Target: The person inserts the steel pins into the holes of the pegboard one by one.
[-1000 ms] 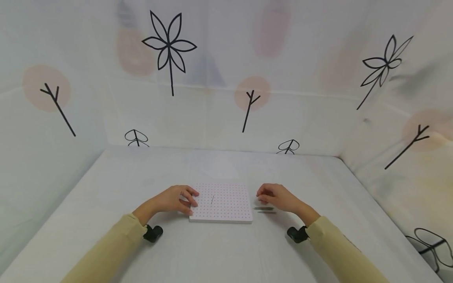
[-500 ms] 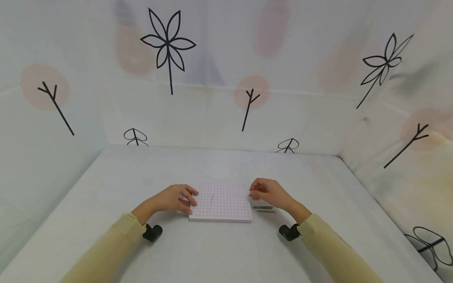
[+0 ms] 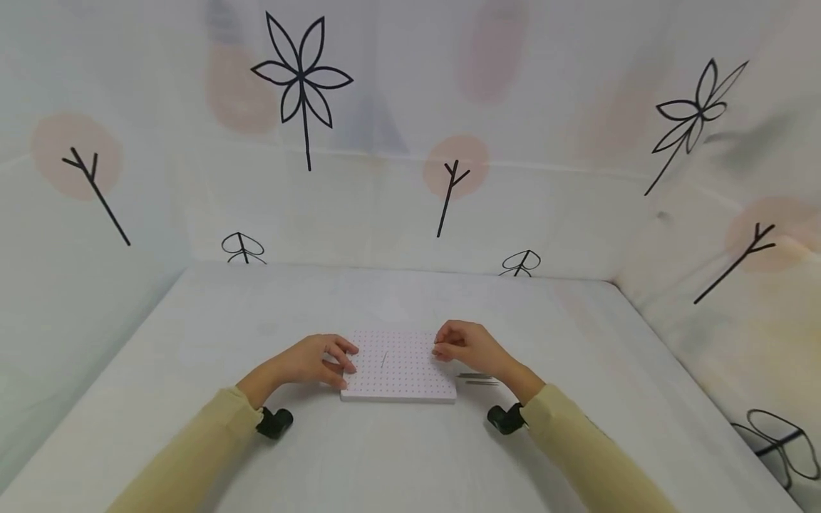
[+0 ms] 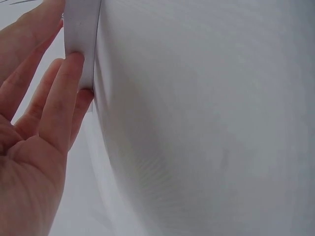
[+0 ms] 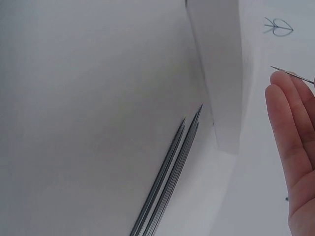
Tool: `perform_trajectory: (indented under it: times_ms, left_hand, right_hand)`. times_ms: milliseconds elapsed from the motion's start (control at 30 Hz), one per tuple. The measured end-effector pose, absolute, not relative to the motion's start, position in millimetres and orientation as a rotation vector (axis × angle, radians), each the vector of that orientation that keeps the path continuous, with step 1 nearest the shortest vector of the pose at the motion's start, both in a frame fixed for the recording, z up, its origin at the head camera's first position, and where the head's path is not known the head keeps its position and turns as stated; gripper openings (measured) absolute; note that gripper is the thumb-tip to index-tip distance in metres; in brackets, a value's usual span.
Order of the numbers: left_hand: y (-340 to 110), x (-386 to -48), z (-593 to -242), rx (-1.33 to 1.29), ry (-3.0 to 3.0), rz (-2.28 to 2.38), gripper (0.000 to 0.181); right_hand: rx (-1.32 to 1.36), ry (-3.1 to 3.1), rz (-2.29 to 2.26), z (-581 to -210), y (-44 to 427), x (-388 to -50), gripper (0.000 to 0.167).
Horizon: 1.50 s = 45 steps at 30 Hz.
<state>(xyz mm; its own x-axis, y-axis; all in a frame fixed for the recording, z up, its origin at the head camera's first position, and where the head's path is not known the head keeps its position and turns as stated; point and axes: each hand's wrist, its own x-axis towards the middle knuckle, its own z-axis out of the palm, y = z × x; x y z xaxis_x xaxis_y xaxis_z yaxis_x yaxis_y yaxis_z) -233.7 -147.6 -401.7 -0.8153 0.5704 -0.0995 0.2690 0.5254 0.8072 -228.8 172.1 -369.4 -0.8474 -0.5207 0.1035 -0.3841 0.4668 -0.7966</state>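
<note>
A white pegboard [image 3: 410,370] with a grid of small holes lies on the table. One thin steel needle [image 3: 385,360] stands in it, left of the middle, leaning slightly. My left hand [image 3: 323,360] rests at the board's left edge; in the left wrist view its fingertips [image 4: 74,60] press against the side wall. My right hand [image 3: 471,348] is over the board's right part and pinches another steel needle [image 5: 283,70], whose sharp tip sticks out past the fingers in the right wrist view. The needle's other end is hidden there.
Several loose steel needles [image 3: 477,377] lie in a small bundle on the white tabletop [image 3: 410,456], right of the board; the right wrist view shows their pointed tips near its side. A patterned cloth [image 3: 385,199] hangs behind and at both sides.
My right hand has moved left, from above the loose needles to over the board's right part, with the pinched needle. The left hand has stayed at the board's edge.
</note>
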Motion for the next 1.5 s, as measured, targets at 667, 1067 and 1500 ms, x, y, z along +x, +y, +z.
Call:
perform_trajectory:
  times_ms: [667,1067,1500]
  left_hand:
    - [-146.3,-232.2,-401.1,0.679,2.408,1.21,0.016]
    - [-147.0,-232.8,-401.7,0.688,2.44,1.177,0.017]
    - [-149.0,-232.6,-403.0,0.722,2.428,1.184,0.017]
  right_hand:
    - [-0.828,2.454,-1.383,-385.1,142.0,-236.0,0.01]
    - [-0.93,2.457,-1.334,-389.8,125.1,-236.6,0.007]
    - [-0.933,2.423,-1.299,-388.3,113.4,-235.7,0.008]
